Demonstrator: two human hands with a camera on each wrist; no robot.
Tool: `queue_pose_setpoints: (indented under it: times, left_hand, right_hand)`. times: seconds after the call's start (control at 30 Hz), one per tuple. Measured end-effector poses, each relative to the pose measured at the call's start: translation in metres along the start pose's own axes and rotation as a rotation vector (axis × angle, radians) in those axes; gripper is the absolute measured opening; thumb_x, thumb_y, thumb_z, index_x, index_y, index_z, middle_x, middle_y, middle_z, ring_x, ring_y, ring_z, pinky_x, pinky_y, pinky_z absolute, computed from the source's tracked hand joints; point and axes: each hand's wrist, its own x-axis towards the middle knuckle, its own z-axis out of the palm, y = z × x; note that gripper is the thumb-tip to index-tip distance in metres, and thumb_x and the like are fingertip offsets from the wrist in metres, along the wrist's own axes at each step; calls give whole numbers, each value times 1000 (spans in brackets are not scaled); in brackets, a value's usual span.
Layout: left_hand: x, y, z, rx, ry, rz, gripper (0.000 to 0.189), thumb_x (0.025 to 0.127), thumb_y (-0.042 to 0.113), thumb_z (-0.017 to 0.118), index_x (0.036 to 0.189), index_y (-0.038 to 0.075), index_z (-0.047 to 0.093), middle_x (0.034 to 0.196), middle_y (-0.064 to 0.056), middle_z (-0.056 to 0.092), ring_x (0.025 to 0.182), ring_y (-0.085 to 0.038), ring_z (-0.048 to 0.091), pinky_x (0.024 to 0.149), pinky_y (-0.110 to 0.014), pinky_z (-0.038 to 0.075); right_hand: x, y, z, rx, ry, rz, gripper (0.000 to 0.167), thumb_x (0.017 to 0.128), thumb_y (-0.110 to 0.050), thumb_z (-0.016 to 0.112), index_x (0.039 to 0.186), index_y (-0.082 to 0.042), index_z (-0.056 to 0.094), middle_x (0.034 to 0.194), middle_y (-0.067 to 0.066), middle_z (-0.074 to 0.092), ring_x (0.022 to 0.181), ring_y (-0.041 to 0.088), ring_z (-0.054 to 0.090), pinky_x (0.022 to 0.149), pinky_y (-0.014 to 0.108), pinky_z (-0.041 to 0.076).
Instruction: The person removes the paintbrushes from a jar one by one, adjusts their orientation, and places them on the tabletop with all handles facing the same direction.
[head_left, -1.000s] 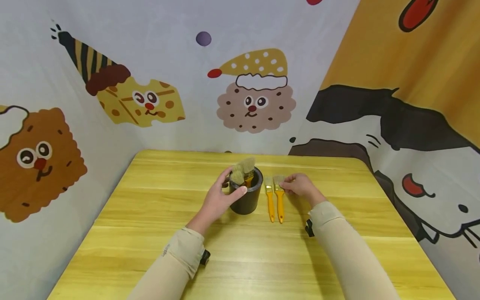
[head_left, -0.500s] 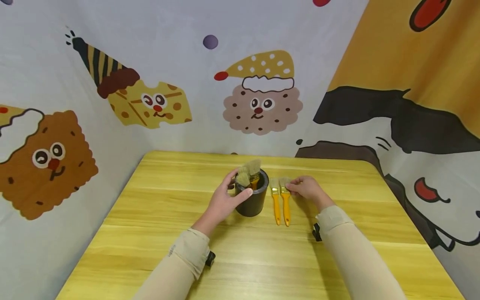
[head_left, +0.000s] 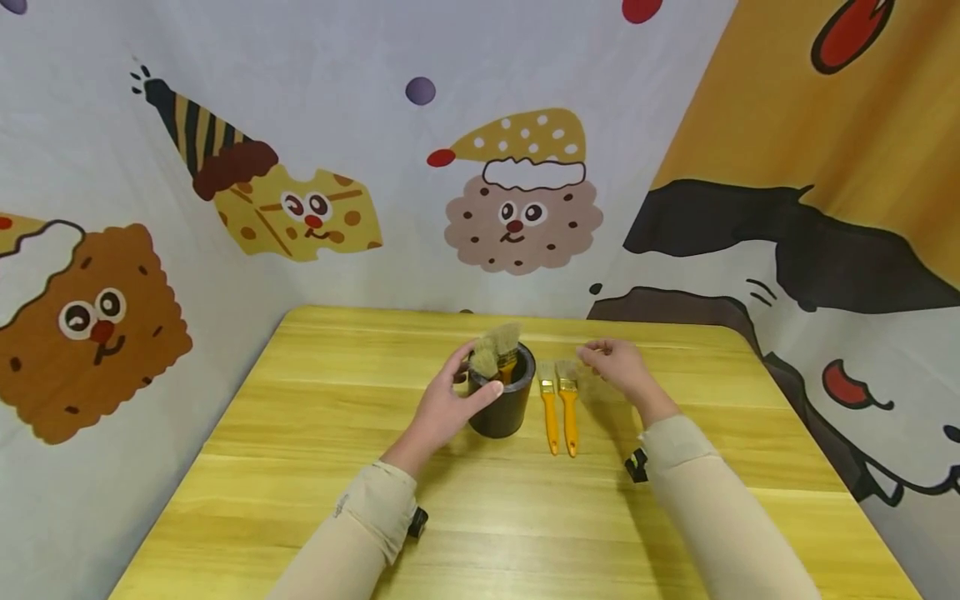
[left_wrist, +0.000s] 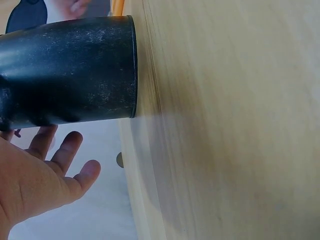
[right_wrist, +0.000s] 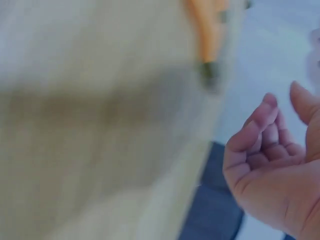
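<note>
A black cylindrical pot (head_left: pixel 497 414) stands upright on the table, holding paintbrushes (head_left: pixel 504 337) with their pale bristles up. My left hand (head_left: pixel 444 400) grips the pot near its rim, thumb on the near side and fingers round the left. In the left wrist view the pot's dark wall (left_wrist: pixel 75 70) shows beside the spread fingers (left_wrist: pixel 67 150). Right of the pot lie two flat paintbrushes, a left one (head_left: pixel 551 417) and a right one (head_left: pixel 571 417), orange-yellow handles toward me. My right hand (head_left: pixel 618 367) hovers by the right brush's bristles, fingers loosely curled, holding nothing.
The wooden table (head_left: pixel 360 358) has its far edge close to a wall cloth (head_left: pixel 337 100) printed with cartoon figures. Cloth also hangs along the left and right sides. A dark strap piece (head_left: pixel 637 465) sits at the right cuff.
My right hand has let go of the right paintbrush's bristle end and moved slightly up and right. The left hand stays at the pot. The head view has shifted a little.
</note>
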Motion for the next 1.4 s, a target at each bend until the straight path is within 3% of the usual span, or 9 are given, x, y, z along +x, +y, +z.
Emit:
queue_pose_setpoints:
  times: [0.13,0.27,0.4,0.5,0.7,0.97,1.17,1.4]
  left_hand:
    - [-1,0,1,0,-1,-7,79,92,65,76,157,62,32,161,-8,50,146,-34,50,112,-65,49]
    - [1,-1,1,12,-4,-10,79,92,64,76,157,63,31,161,-7,50,146,-34,50,112,-64,48]
    - [4,0,1,14,7,-1,79,93,62,77,158,60,33,159,-7,52,145,-34,51,112,-64,49]
    - [5,1,-1,3,13,12,79,92,62,77,158,58,34,159,-7,53,144,-35,51,111,-65,49]
    - [3,1,-1,-3,-15,-2,78,94,60,77,158,59,33,162,-6,50,146,-34,49,113,-64,48]
    - [4,0,-2,-7,-6,-5,76,95,57,77,157,60,33,161,-7,50,146,-34,49,112,-65,48]
    - [5,1,-3,-8,-10,-11,76,95,60,76,157,61,33,161,-7,50,146,-35,49,112,-65,48]
    - [3,2,-2,-15,-25,-8,77,93,64,75,157,61,33,160,-6,50,143,-33,50,108,-61,52]
  right_hand:
    - [-8,-27,-3,75,-68,-124,56,105,-50,66,143,-9,63,132,19,68,119,40,63,95,43,56]
    - [-19,-56,-1,113,-160,-232,50,105,-43,70,142,-10,65,136,18,68,119,33,65,97,40,56]
    - [-28,-78,6,139,-244,-287,46,105,-35,71,141,-8,65,138,16,68,118,27,66,105,45,55]
    - [-32,-89,12,139,-259,-314,43,103,-31,75,139,-8,67,134,14,70,114,28,65,101,44,56]
    - [-38,-95,24,86,-216,-313,38,100,-31,79,132,-12,72,128,10,72,106,27,65,90,37,57]
    - [-40,-105,39,-16,-135,-333,35,98,-31,81,128,-13,73,123,9,74,102,27,65,80,36,58]
    - [-45,-117,53,-157,-11,-343,44,96,-35,84,129,-10,70,123,8,75,112,30,66,91,46,60]
    - [-52,-125,67,-243,64,-326,43,92,-32,87,122,-6,70,126,15,73,118,37,66,98,53,58]
